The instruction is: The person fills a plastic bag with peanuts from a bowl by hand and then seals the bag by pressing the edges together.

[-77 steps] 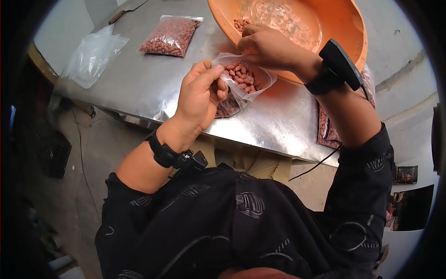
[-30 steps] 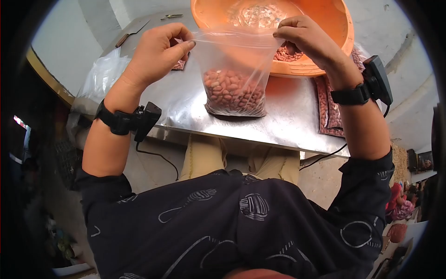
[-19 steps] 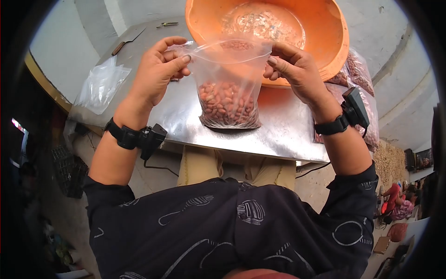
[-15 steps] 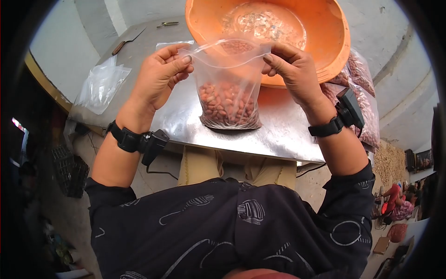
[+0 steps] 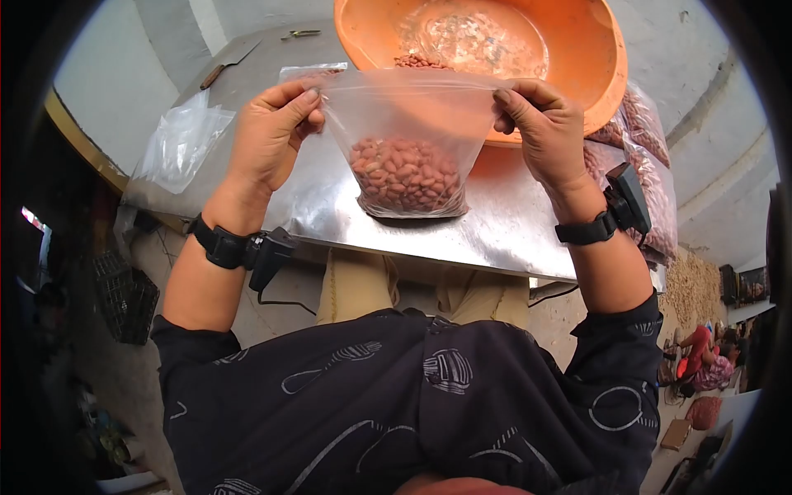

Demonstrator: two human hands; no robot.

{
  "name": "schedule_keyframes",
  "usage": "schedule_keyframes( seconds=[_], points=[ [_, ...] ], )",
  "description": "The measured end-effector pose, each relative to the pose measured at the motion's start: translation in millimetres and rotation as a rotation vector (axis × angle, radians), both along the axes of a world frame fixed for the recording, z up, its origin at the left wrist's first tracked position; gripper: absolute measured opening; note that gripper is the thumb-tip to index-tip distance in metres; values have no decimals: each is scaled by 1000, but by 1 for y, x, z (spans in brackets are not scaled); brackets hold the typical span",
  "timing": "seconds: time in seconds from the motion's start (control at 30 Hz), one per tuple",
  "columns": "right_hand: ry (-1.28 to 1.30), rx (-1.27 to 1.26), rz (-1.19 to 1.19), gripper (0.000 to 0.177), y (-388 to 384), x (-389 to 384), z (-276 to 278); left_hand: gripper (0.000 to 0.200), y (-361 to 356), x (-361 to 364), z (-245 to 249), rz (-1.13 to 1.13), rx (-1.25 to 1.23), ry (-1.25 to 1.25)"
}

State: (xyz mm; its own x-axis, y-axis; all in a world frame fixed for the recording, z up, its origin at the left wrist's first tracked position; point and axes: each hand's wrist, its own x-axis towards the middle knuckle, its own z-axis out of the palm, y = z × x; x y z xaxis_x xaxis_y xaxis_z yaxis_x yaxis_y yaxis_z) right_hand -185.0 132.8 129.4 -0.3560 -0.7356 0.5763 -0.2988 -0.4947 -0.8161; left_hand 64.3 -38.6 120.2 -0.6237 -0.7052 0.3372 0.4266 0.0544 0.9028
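Observation:
A clear zip bag (image 5: 404, 115) stands upright on the metal table, its lower half filled with reddish-brown peanuts (image 5: 404, 172). My left hand (image 5: 285, 124) pinches the top left corner of the bag between thumb and fingers. At the opposite corner, my right hand (image 5: 540, 128) grips the bag's top edge in the same way. The bag's mouth is stretched taut in a nearly straight line between both hands. Behind it sits a large orange basin (image 5: 590, 91) with a few peanuts at its near side.
Filled peanut bags (image 5: 648, 186) are stacked at the table's right. Unused clear bags (image 5: 183, 144) lie on the left, with a knife (image 5: 227, 66) and a small metal tool (image 5: 300, 34) farther back. A person (image 5: 711, 363) is at the far right.
My hands have moved apart and pulled the bag's mouth from a loose, curved opening into a straight, taut line. The right hand shifted rightward.

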Motion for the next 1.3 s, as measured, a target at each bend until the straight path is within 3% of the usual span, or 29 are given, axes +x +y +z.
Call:
schedule_keyframes(
  seconds=[0.23,0.33,0.43,0.53,0.63,1.07,1.3],
  points=[
    [64,47,-41,11,7,6,-1,18,-15,-9,-1,36,13,-67],
    [154,46,-90,11,5,4,-1,23,3,-21,25,412,-455,56],
    [185,-5,-78,11,2,4,-2,34,36,-26,63,463,-1105,-255],
    [187,-98,-67,11,-1,8,-5,34,59,-60,74,368,-1455,-307],
    [265,-159,-86,11,1,6,-4,31,66,-83,79,192,-1387,-635],
    [275,-195,-204,9,3,3,-10,21,66,-106,82,-35,-1221,-674],
    [346,-166,-288,10,5,5,-7,18,58,-97,78,45,-1314,-641]
  ],
)
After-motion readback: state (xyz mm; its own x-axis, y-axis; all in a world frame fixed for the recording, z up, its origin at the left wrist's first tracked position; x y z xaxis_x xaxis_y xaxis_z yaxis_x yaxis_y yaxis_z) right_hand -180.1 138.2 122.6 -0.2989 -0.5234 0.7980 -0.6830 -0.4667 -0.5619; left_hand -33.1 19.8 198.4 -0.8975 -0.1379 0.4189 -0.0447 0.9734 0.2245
